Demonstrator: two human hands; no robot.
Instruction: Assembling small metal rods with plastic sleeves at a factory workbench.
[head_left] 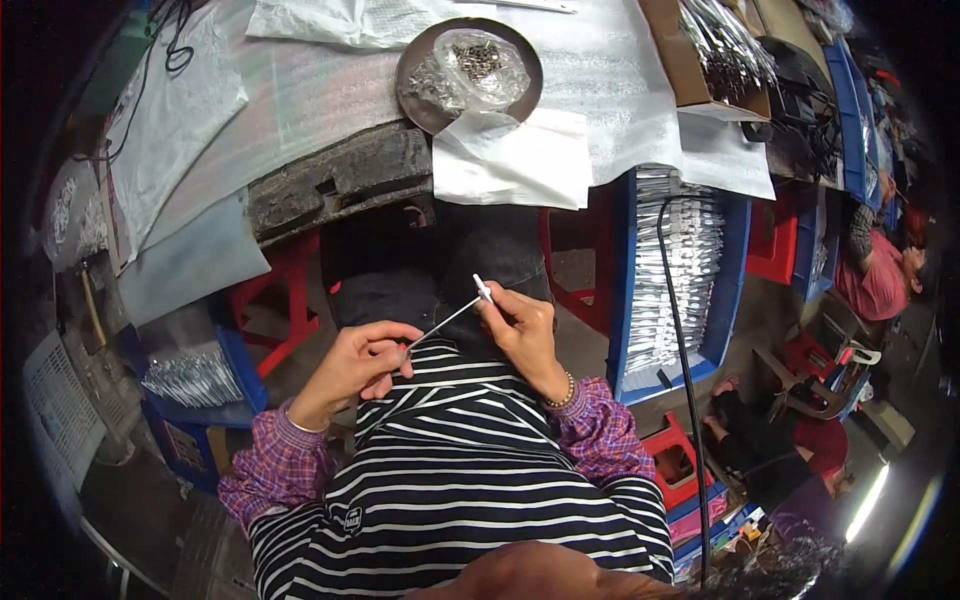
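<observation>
A thin metal rod (446, 321) slants upward to the right between my hands, above my lap. My left hand (358, 362) pinches its lower end between thumb and fingertips. At the upper end is a small white piece (482, 288), which the thumb and fingers of my right hand (527, 335) grip. Part of that piece is covered by the fingers, so how it joins the rod is hidden. On the table ahead, a brown round plate (414, 106) bears a clear plastic bag (503, 78) with many tiny metal parts.
A blue crate (739, 270) of white-ended metal rods stands at right, crossed by a black cable (681, 350). Another blue crate (240, 362) sits at left. White paper (520, 160) overhangs the table edge. A cardboard box (725, 105) holds more rods. Other people sit far right.
</observation>
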